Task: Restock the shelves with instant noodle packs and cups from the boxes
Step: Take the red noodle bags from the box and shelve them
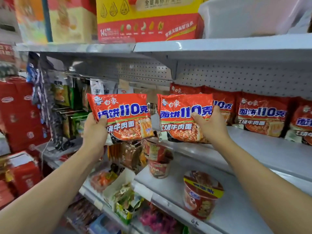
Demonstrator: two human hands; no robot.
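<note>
Gripping one noodle pack each, both hands are raised at mid-frame toward the middle shelf point(263, 146). The left hand point(95, 127) pinches the left pack point(120, 118) by its lower left corner, thumb on the front, so the label faces outward. The right hand point(211, 124) holds the right pack point(184, 117) the same way, beside the row of matching packs point(261, 114) at the right of the frame, probably to extend that row. Both packs are glossy red-orange plastic with blue lettering and a noodle picture. Noodle cups point(202, 195) stand on the shelf below.
</note>
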